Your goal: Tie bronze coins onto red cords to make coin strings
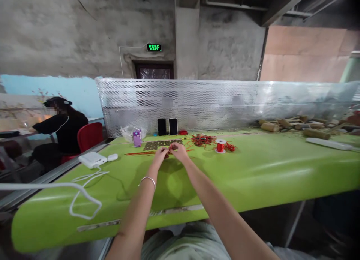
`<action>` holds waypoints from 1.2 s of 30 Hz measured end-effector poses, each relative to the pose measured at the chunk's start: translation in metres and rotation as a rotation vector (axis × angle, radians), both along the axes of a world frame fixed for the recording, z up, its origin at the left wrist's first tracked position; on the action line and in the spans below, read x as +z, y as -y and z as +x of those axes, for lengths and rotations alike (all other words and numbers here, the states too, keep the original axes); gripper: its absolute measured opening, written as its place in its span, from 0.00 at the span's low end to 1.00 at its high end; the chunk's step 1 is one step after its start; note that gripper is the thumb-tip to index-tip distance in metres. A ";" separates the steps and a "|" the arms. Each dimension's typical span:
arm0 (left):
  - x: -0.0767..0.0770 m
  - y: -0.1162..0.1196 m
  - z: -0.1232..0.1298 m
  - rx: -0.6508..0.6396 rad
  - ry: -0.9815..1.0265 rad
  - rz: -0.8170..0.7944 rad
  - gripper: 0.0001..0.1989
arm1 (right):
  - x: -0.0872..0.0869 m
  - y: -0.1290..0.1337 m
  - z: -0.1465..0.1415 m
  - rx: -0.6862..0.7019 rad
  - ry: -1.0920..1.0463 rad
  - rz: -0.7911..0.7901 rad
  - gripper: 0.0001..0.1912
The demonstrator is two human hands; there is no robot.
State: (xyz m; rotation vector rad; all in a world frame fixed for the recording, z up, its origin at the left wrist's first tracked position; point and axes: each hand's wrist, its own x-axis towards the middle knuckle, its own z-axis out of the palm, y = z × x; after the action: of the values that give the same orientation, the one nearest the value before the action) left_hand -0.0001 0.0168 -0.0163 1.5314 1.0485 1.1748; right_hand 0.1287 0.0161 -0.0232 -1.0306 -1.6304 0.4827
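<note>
My left hand [161, 153] and my right hand [178, 150] meet over the green table, fingertips pinched close together. Between them is red cord, its held part small and mostly covered by the fingers. Lengths of red cord [137, 154] lie on the table to the left of my left hand. Just beyond the hands sit rows of dark round coin-like pieces [153, 145]. A spool of red thread [220, 146] stands to the right of my right hand, with a tangled heap of red cords [203, 139] behind it.
Two phones [173, 126] lean at the back near a metal mesh partition [180, 98]. A purple box [137, 138] and clear plastic bag stand at left. A white power bank [92, 160] with cables lies nearer. Wooden mallets [270, 126] are piled at right. Another person [60, 121] sits far left.
</note>
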 end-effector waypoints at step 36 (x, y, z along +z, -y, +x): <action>0.006 0.004 0.004 0.101 -0.021 -0.059 0.14 | 0.000 -0.005 0.004 -0.024 -0.040 -0.027 0.10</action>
State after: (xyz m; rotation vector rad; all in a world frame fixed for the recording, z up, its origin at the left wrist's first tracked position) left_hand 0.0041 0.0128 -0.0103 1.4624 1.1759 1.1886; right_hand 0.1328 0.0211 -0.0233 -1.0535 -1.5780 0.5076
